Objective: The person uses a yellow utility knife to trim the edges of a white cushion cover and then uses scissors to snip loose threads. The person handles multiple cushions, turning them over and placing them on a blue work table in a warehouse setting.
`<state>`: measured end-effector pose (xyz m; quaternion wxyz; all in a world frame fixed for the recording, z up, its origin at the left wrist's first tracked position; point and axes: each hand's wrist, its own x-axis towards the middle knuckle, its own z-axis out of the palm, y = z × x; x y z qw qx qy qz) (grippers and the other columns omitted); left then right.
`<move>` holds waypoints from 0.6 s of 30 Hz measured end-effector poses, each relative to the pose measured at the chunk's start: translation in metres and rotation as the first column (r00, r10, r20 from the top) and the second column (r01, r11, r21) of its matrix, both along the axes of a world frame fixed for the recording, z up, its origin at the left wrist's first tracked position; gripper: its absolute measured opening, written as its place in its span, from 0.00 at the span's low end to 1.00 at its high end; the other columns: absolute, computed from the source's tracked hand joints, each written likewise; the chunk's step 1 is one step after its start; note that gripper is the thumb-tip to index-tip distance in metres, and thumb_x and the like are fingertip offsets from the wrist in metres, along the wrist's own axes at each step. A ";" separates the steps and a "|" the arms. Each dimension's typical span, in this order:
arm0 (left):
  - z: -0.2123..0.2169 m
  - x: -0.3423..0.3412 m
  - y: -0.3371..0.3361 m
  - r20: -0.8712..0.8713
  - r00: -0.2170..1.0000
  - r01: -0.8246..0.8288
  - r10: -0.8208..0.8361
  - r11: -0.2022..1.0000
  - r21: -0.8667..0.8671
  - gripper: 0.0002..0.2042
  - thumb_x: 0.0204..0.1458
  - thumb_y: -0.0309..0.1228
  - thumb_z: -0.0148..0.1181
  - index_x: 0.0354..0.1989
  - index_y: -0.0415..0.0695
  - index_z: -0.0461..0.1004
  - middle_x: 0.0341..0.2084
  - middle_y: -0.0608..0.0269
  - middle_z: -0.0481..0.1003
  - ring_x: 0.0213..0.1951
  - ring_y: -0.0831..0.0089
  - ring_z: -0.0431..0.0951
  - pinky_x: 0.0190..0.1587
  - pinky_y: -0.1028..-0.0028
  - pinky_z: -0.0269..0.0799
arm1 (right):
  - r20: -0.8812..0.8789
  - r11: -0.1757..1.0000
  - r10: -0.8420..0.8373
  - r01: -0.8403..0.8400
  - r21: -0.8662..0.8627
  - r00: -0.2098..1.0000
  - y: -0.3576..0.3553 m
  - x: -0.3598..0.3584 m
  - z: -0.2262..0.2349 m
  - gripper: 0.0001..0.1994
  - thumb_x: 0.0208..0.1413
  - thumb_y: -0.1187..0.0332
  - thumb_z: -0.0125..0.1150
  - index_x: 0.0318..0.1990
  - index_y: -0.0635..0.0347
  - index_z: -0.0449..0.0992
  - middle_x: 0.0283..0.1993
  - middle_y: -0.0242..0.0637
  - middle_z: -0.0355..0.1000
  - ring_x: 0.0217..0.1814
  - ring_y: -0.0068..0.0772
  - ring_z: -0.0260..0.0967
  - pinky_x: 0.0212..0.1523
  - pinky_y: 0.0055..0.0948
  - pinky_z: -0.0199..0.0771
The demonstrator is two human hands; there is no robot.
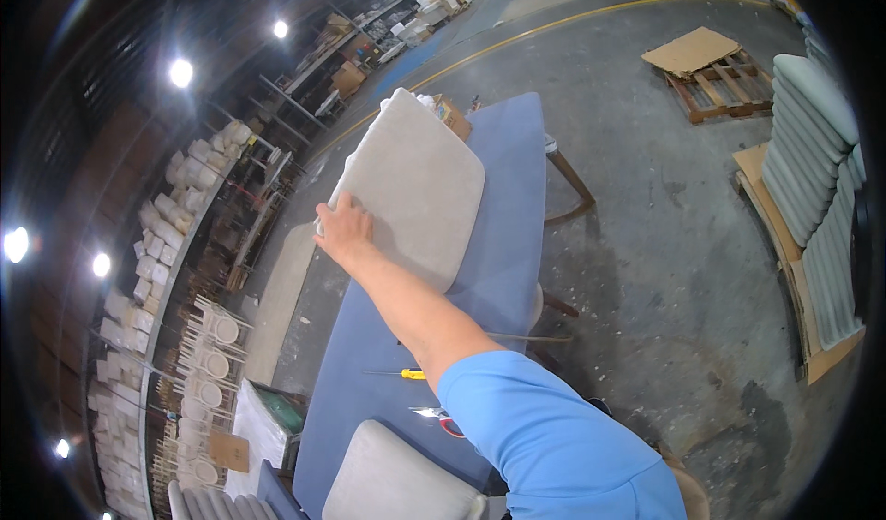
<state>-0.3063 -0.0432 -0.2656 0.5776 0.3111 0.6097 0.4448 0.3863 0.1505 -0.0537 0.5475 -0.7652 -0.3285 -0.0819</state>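
My right hand point(348, 234) reaches across from the lower right, its fingers curled round the left edge of a light grey upholstered chair seat pad point(415, 188). The pad is tilted up above the far half of a long table covered in blue point(512, 206). My left hand is out of sight. Beneath my forearm, on the blue cover, lie a screwdriver with a yellow handle point(412, 373) and a pair of scissors with red handles point(449, 425). A second grey seat pad point(397, 478) rests at the table's near end.
Stacked grey pads point(812, 142) stand on cardboard at the right. Beyond them is a wooden pallet point(729, 91) topped with a cardboard sheet point(694, 49). A small carton point(452, 119) sits behind the held pad. Racks with white bundles point(166, 215) and chair frames point(212, 363) line the left.
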 end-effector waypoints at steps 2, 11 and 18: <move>0.002 -0.001 -0.002 -0.006 1.000 0.005 -0.005 1.000 0.000 0.18 0.68 0.31 0.49 0.61 0.33 0.70 0.54 0.45 0.75 0.56 0.51 0.76 0.60 0.48 0.74 | -0.005 1.000 -0.003 0.003 -0.030 1.000 -0.001 -0.001 0.002 0.25 0.54 0.50 0.72 0.57 0.40 0.74 0.57 0.45 0.64 0.58 0.56 0.72 0.63 0.68 0.63; 0.006 0.001 0.000 -0.013 0.999 0.033 -0.033 0.999 0.017 0.17 0.68 0.31 0.50 0.60 0.34 0.71 0.53 0.46 0.76 0.55 0.53 0.76 0.59 0.50 0.75 | -0.050 0.997 0.009 -0.012 -0.075 0.999 -0.011 0.000 0.003 0.25 0.56 0.50 0.71 0.60 0.37 0.73 0.61 0.44 0.62 0.64 0.59 0.69 0.66 0.78 0.56; 0.005 0.004 -0.001 -0.008 0.999 0.051 -0.051 0.999 0.016 0.17 0.67 0.30 0.51 0.60 0.34 0.72 0.53 0.46 0.77 0.54 0.54 0.76 0.58 0.52 0.75 | -0.105 0.999 0.016 -0.019 -0.034 0.994 -0.015 -0.003 0.004 0.25 0.54 0.56 0.73 0.59 0.37 0.72 0.62 0.43 0.61 0.63 0.62 0.69 0.66 0.80 0.56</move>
